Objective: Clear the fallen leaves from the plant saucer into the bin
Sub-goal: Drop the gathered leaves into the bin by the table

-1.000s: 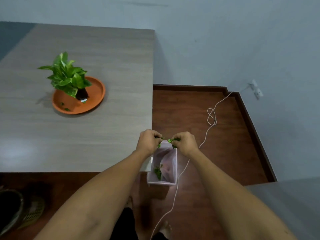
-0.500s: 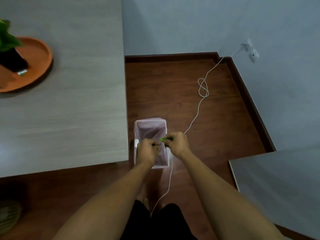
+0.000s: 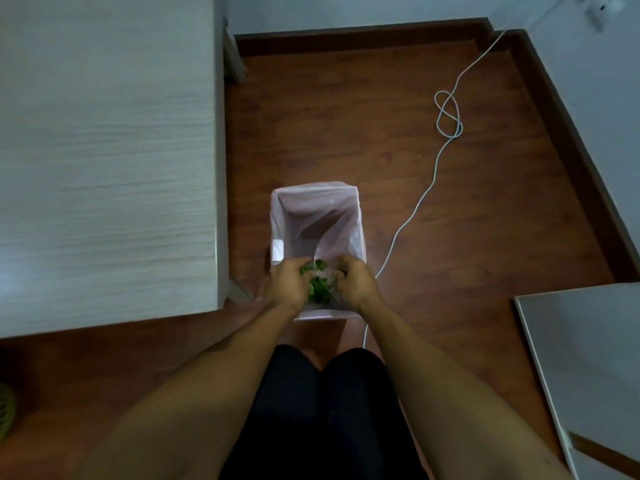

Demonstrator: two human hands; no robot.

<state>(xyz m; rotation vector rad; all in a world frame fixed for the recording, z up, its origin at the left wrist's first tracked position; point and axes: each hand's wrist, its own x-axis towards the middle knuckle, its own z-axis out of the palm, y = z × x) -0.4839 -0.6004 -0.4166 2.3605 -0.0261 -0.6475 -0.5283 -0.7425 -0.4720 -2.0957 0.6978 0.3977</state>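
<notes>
Bare forearms [image 3: 214,386], black trousers [image 3: 322,410]

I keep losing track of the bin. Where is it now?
In the head view, the bin stands on the wood floor low of centre, just right of the table, under both hands, white cable to its right.

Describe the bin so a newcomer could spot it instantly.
Start at the big pale wood-grain table on the left; on the brown wooden floor beside its right edge stands the bin. It is a small rectangular tub lined with a pale pink plastic bag, green leaves inside, a white cable trailing past its right side.
</notes>
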